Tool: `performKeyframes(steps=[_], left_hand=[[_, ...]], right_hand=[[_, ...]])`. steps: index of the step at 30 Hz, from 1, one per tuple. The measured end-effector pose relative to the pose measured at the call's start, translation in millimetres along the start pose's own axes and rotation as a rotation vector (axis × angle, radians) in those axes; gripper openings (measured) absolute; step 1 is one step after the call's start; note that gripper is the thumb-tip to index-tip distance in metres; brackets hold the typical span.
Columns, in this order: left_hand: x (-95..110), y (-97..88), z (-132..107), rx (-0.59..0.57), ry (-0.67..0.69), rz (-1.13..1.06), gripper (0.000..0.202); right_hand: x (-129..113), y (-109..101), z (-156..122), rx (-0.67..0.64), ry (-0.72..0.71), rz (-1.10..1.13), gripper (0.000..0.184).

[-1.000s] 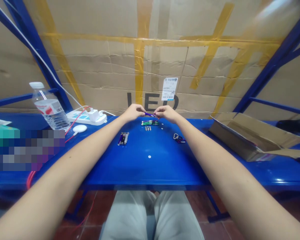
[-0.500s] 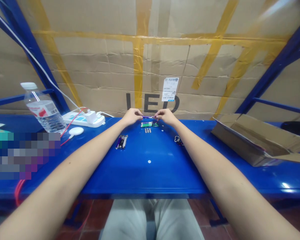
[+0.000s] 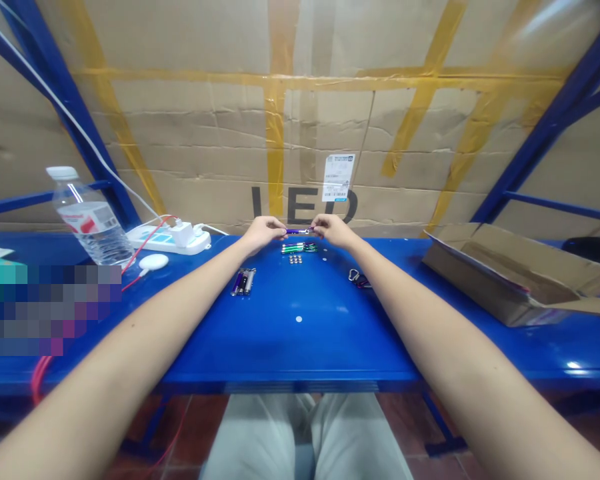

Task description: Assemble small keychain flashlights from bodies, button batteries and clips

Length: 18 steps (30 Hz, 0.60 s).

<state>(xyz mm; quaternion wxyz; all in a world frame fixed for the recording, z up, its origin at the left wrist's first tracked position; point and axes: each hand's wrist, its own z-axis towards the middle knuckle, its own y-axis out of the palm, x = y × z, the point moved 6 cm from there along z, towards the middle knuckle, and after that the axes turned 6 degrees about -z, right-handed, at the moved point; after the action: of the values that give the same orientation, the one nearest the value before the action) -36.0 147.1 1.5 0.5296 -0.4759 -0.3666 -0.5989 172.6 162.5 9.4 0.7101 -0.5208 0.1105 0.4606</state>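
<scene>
Both my arms stretch out over the blue table (image 3: 300, 347). My left hand (image 3: 264, 232) and my right hand (image 3: 333, 230) each pinch one end of a small purple mini flashlight (image 3: 298, 231), held level just above the table's far side. Right below it lie green and silver mini flashlights (image 3: 299, 248) and a cluster of small button cells (image 3: 295, 260). A bundle of purple and silver flashlights (image 3: 243, 281) lies nearer, to the left. Carabiner clips (image 3: 358, 278) lie beside my right forearm.
A water bottle (image 3: 90, 220), a white power strip (image 3: 169, 237) with a red cable and a white round puck (image 3: 153, 261) stand at the left. An open cardboard box (image 3: 520, 277) lies at the right. A taped cardboard wall and blue rack struts rise behind.
My hands stay at the same spot pinching the purple flashlight; it is raised slightly. The camera view shifted a little.
</scene>
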Motion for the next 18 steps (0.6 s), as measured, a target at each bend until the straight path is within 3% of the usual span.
performKeyframes(steps=[3, 10, 13, 18], left_hand=[[2, 6.0, -2, 0.008, -0.029, -0.111, 0.008], [-7, 12.0, -3, 0.048, -0.299, -0.438, 0.018], [-7, 6.9, -2, 0.1, -0.267, -0.393, 0.017], [0, 1.2, 1, 0.136, -0.068, -0.085, 0.01]], right_hand=[[2, 2, 0, 0.011, 0.018, 0.059, 0.013], [-2, 8, -5, 0.071, 0.15, 0.171, 0.015], [-8, 4, -8, 0.114, 0.116, 0.039, 0.009], [-15, -2, -9, 0.134, 0.035, -0.295, 0.011]])
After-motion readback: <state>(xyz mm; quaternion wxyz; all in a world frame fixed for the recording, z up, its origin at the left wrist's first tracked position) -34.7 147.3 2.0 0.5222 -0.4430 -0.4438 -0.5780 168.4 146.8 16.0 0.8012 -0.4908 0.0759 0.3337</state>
